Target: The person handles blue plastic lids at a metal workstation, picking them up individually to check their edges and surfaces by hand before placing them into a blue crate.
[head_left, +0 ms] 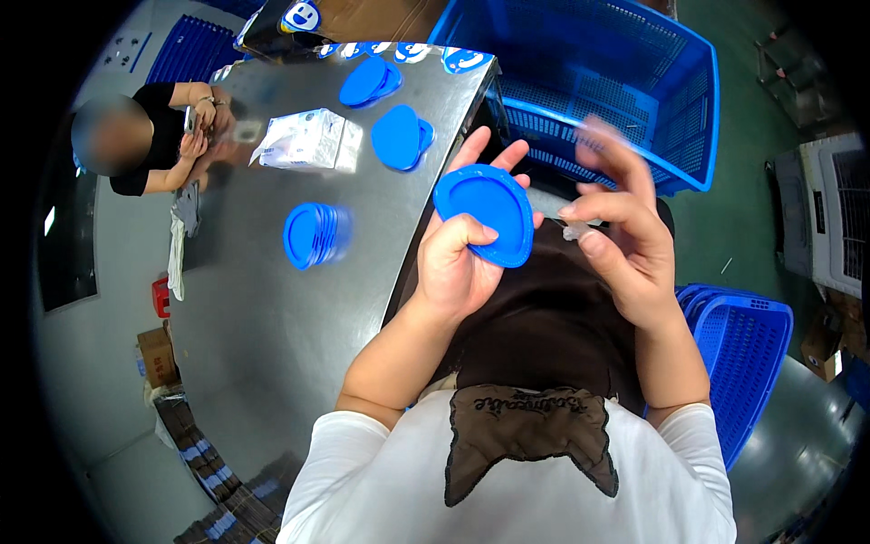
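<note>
My left hand [450, 276] grips a round, shallow blue plastic lid [489, 201], its thumb pressed on the inner face and the fingers behind it. The lid is tilted up in front of my lap, just off the table's edge. To its right, my right hand [634, 240] pinches a small, whitish, crumpled scrap [574, 231] between thumb and finger, apart from the lid. Motion blurs the other fingertips of that hand. On the dark metal table [263, 335], a row of similar blue lids [311, 238] stands on edge. Further lids [396, 138] lie overlapping near the table's right edge.
A white plastic package [304, 140] rests on the table, with more blue lids [364, 82] beyond it. Across the table, a person [149, 136] holds a phone. A large blue crate [616, 100] stands ahead on the right. Stacked blue baskets [743, 354] are beside my right arm.
</note>
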A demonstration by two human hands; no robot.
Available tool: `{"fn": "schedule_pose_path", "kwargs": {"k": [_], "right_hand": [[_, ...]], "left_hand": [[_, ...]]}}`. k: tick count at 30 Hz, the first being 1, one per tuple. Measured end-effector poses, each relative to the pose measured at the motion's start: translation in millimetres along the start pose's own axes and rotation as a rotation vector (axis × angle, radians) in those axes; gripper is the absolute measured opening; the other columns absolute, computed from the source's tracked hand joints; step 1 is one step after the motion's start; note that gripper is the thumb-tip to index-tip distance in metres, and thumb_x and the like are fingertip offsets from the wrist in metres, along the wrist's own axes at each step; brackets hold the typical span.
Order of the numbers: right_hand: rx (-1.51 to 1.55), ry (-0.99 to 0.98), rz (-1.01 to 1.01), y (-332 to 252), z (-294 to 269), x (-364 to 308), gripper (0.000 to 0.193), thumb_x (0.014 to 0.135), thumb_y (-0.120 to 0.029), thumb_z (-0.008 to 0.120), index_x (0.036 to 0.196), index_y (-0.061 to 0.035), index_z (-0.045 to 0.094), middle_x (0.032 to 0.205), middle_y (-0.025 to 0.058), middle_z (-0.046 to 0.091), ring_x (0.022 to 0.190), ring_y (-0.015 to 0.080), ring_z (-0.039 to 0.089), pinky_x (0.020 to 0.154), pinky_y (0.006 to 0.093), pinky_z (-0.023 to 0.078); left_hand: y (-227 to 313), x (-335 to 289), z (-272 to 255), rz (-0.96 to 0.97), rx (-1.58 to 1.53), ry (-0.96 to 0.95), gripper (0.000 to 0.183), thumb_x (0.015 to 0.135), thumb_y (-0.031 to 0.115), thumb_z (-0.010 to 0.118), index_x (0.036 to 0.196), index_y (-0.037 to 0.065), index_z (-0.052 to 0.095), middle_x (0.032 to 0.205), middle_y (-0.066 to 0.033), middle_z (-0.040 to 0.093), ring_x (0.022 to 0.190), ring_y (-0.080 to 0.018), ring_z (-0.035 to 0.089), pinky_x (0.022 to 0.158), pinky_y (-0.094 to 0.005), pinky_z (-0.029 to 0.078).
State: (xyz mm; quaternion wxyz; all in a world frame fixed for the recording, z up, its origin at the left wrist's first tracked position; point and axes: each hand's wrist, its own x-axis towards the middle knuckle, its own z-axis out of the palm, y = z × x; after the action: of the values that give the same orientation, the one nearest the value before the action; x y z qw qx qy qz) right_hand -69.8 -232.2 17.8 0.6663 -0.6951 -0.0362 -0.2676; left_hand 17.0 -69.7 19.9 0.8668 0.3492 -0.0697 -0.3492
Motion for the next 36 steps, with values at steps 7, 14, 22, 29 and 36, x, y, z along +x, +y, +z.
{"fn": "schedule_pose_path", "kwargs": {"k": [7, 14, 22, 29, 36], "right_hand": [[0.238, 0.045, 0.268, 2.7, -1.0, 8.7, 0.014, 0.089, -0.008, 0.061, 0.102, -0.0038, 0.064, 0.107, 0.0115, 0.057, 0.075, 0.0137, 0.059, 0.076, 0.0278, 0.049], [0.021, -0.304, 0.193, 7.2, -9.3, 11.3, 0.013, 0.081, -0.005, 0.07, 0.095, -0.0038, 0.071, 0.114, 0.0111, 0.056, 0.106, 0.0222, 0.058, 0.088, 0.0324, 0.048], [-0.114, -0.006, 0.078, 21.1, 5.5, 12.9, 0.01, 0.084, -0.008, 0.069, 0.093, -0.0028, 0.069, 0.103, 0.01, 0.062, 0.088, 0.0174, 0.062, 0.078, 0.0297, 0.051], [-0.616, -0.005, -0.194, 14.5, 8.3, 12.6, 0.014, 0.076, -0.007, 0.071, 0.088, -0.005, 0.065, 0.091, 0.0099, 0.059, 0.085, 0.0281, 0.053, 0.076, 0.0378, 0.043], [-0.529, 0.217, -0.147, 10.8, 2.7, 6.2, 0.01, 0.078, -0.005, 0.069, 0.087, -0.0044, 0.065, 0.088, 0.0096, 0.059, 0.084, 0.0264, 0.054, 0.073, 0.0357, 0.043]], "left_hand": [[-2.4, -4.0, 1.9, -0.097, 0.136, -0.005, 0.094, 0.062, -0.001, 0.05, 0.151, 0.006, 0.02, 0.147, -0.0256, 0.033, 0.121, -0.0307, 0.052, 0.094, -0.0431, 0.052], [-4.1, -5.5, -4.7, -0.163, 0.208, 0.009, 0.093, 0.061, 0.0, 0.051, 0.15, 0.003, 0.022, 0.14, -0.0228, 0.041, 0.118, -0.029, 0.052, 0.093, -0.0439, 0.053], [-4.5, -8.8, 0.2, -0.29, 0.128, -0.041, 0.092, 0.061, 0.006, 0.055, 0.148, 0.001, 0.025, 0.133, -0.0166, 0.047, 0.117, -0.0289, 0.054, 0.091, -0.0449, 0.055], [-4.1, -13.2, -2.7, -0.343, 0.109, -0.09, 0.09, 0.065, 0.004, 0.049, 0.151, 0.007, 0.024, 0.132, -0.0135, 0.047, 0.119, -0.0251, 0.052, 0.092, -0.0401, 0.053], [1.5, -16.4, -4.4, -0.365, 0.012, -0.076, 0.095, 0.064, 0.004, 0.057, 0.151, 0.004, 0.02, 0.127, -0.018, 0.051, 0.117, -0.0305, 0.056, 0.089, -0.0475, 0.056]]}}
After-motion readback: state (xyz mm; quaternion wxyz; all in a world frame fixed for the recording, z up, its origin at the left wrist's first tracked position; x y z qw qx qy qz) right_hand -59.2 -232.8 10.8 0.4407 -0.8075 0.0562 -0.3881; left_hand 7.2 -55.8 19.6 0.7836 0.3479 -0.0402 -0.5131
